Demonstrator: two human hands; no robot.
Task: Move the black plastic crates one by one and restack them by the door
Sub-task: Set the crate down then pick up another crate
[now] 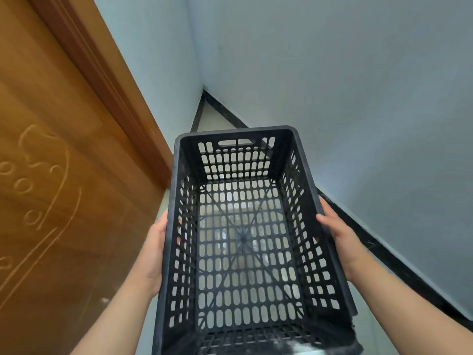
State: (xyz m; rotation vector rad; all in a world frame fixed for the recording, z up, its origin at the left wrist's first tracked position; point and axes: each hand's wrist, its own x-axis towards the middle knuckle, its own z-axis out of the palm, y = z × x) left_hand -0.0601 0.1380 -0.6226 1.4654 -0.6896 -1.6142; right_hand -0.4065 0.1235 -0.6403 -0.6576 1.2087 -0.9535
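Note:
I hold a black plastic crate [176, 175] with slotted walls and a slotted bottom, open side up, in the middle of the head view. My left hand [153, 249] grips its left long rim. On the opposite long rim sits my right hand [340, 239], fingers curled over the edge. The crate is empty and held above the pale floor, which shows through the slots. A brown wooden door [58, 175] stands just to the left of it.
Pale blue walls meet in a corner [203, 83] ahead, with a black skirting strip [378, 249] along the right wall. A narrow strip of pale floor [210, 119] runs between the door frame and the right wall.

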